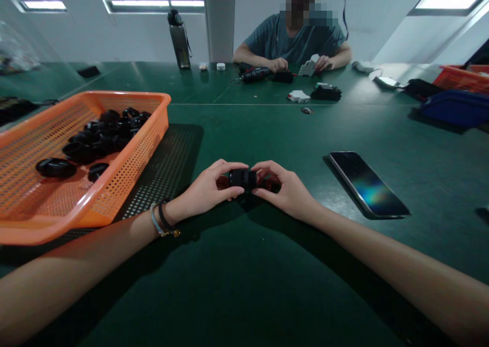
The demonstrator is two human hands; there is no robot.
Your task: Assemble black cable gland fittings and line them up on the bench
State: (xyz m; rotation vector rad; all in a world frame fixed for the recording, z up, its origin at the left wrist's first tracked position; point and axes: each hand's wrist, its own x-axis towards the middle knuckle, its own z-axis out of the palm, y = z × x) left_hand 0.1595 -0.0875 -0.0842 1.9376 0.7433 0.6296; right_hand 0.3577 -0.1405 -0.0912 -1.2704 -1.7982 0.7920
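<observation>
Two bare hands meet at the centre of the frame around one black cylindrical part, which lies on its side between them, just above or on the green tabletop. The left hand grasps its left end between thumb and fingers; the right hand pinches its right end the same way. Whether the part touches the table is hard to tell. A dark bracelet and a light blue one circle the left wrist.

At the left of the frame stands an orange perforated basket, with a pile of black parts mostly toward its far end. Right of centre, a smartphone lies face up, its screen catching a coloured reflection.

Near the top, a person in a grey-blue T-shirt sits across the table, hands resting near a white piece and a dark power tool. A dark drink bottle stands upper left of centre; a blue bin sits at the right edge.
</observation>
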